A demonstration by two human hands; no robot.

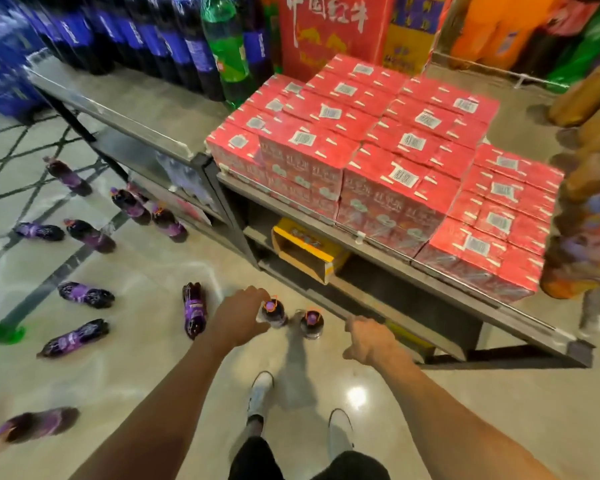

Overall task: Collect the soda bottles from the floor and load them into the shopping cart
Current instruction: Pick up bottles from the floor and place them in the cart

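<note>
By shelf (430, 280) | two bottles (310, 323) upright | left hand (243, 317) on one, grip unclear | right hand (371, 341) curled, empty

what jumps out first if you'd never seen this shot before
The big block of red cartons stacked at centre right catches the eye first. Next come the purple-labelled soda bottles strewn on their sides across the shiny floor at left. At bottom centre the left hand is at the top of an upright bottle, with a second upright bottle just to its right.
</note>
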